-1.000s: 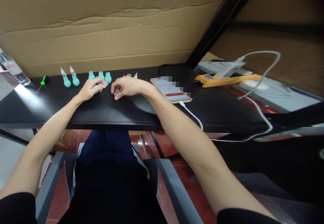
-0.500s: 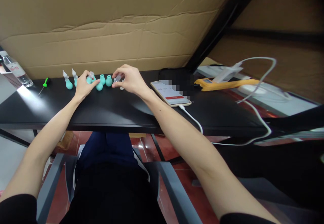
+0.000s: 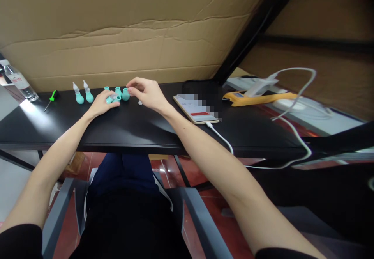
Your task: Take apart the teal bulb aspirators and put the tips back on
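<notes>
A single head-worn camera looks forward and down, at arm's reach, across the black table (image 3: 131, 130) toward a cardboard wall (image 3: 117, 29).

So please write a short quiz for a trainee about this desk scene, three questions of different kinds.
1. True or false: the left hand rests on a teal rubber bulb lying on its side.
2. How many assembled bulbs with clear tips stand near the green screwdriver?
3. What is plugged into the smartphone: A) white cable, B) orange tool, C) water bottle?

Key: 1 true. 2 two. 3 A. Extra note: the right hand reaches toward an upright bulb.
</notes>
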A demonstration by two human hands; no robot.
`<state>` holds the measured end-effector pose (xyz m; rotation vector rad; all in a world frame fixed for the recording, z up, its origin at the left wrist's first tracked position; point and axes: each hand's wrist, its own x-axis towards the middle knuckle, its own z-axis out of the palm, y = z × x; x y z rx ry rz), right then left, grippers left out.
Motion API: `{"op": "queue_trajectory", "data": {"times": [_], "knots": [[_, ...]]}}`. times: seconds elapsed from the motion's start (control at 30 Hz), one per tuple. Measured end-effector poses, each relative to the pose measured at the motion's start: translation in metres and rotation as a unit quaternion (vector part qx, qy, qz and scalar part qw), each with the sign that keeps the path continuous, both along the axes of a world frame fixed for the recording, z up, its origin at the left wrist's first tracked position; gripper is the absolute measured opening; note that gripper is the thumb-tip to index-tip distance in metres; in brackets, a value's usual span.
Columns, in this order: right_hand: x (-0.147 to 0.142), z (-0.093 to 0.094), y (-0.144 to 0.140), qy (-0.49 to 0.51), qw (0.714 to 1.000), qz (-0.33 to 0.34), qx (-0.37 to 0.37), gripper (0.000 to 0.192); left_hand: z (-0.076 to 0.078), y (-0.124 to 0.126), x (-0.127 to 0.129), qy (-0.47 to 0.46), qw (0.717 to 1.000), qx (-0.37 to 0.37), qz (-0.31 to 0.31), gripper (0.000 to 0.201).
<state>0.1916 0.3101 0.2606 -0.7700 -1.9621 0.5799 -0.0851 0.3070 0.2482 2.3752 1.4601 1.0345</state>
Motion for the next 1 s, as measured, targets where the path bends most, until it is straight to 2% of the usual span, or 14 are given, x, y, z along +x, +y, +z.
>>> {"op": "queue_trajectory", "data": {"times": [0.13,0.23,0.3,0.57,0.77,0.87,1.0], "knots": [[-0.005,-0.003,0.001,0.083,0.991,0.065,-0.085,0.037,0.004,-0.009,0.011,0.004,0.999,0.03,-0.01,0.036],[-0.009,-0.009,0.005,0.112,0.985,0.095,-0.085,0.049,0.005,-0.016,0.018,-0.014,0.999,0.034,-0.007,0.039],[-0.011,-0.013,0.005,0.114,0.986,0.091,-0.083,0.054,0.004,-0.018,0.02,-0.011,1.0,0.026,0.001,0.04],[-0.012,-0.016,0.001,0.073,0.992,0.065,-0.082,0.033,-0.001,-0.018,0.022,0.008,0.998,0.065,-0.013,0.04],[-0.012,-0.036,0.016,0.098,0.987,0.1,-0.076,0.043,-0.009,-0.017,0.024,0.045,0.993,0.113,-0.006,0.035],[-0.013,-0.039,0.018,0.043,0.995,0.068,-0.058,0.045,-0.014,-0.015,0.025,0.056,0.99,0.126,0.004,0.032],[-0.013,-0.031,0.013,-0.056,0.998,-0.029,-0.006,0.037,-0.018,-0.014,0.026,0.071,0.989,0.13,0.014,0.031]]}}
